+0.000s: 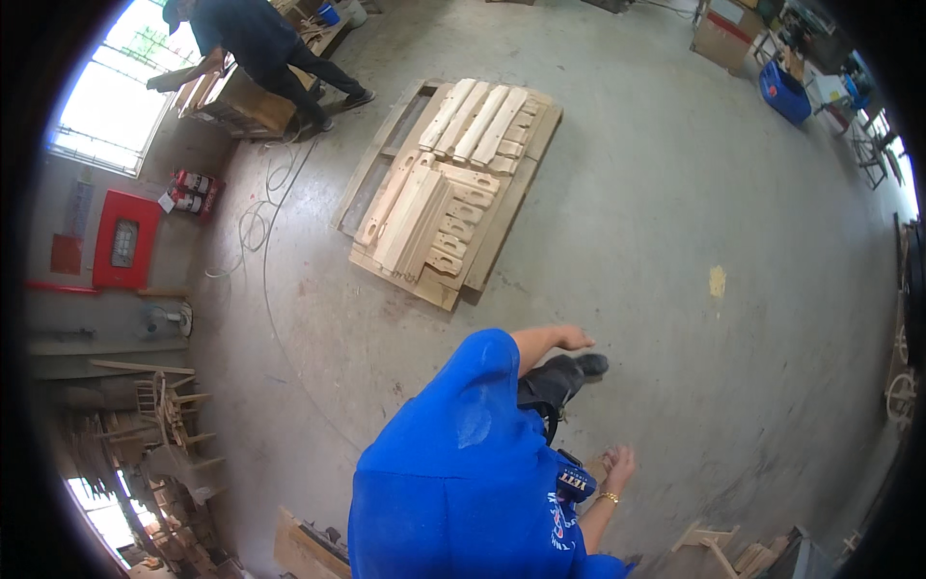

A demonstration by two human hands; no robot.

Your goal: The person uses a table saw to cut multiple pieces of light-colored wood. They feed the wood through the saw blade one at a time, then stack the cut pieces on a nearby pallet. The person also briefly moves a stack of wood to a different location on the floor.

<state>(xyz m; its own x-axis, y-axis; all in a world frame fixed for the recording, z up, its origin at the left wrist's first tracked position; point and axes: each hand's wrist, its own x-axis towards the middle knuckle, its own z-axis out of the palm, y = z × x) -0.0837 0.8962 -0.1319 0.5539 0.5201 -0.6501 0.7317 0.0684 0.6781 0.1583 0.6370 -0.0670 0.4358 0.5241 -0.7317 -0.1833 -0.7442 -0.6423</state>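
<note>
My left hand (577,338) hangs in front of me over the floor, fingers loosely stretched, with nothing seen in it. Beneath it is my black shoe (592,365). My right hand (620,467), with a gold-coloured band (609,497) at the wrist, is held low with its fingers bent but apart. No held object can be made out there. Close to that hand, a dark blue device (576,481) sits against my blue shirt (434,482). Both hands are away from the wooden pallet (522,224), which bears stacked pale wooden boards (410,227) and shaped wooden pieces (453,243).
A person (253,43) works at a wooden bench at the upper left. A hose (253,227) lies on the floor nearby. Fire extinguishers (196,190) stand by the left wall, with wooden frames (169,405) below. A blue bin (783,94) and cardboard box (725,34) are at the upper right.
</note>
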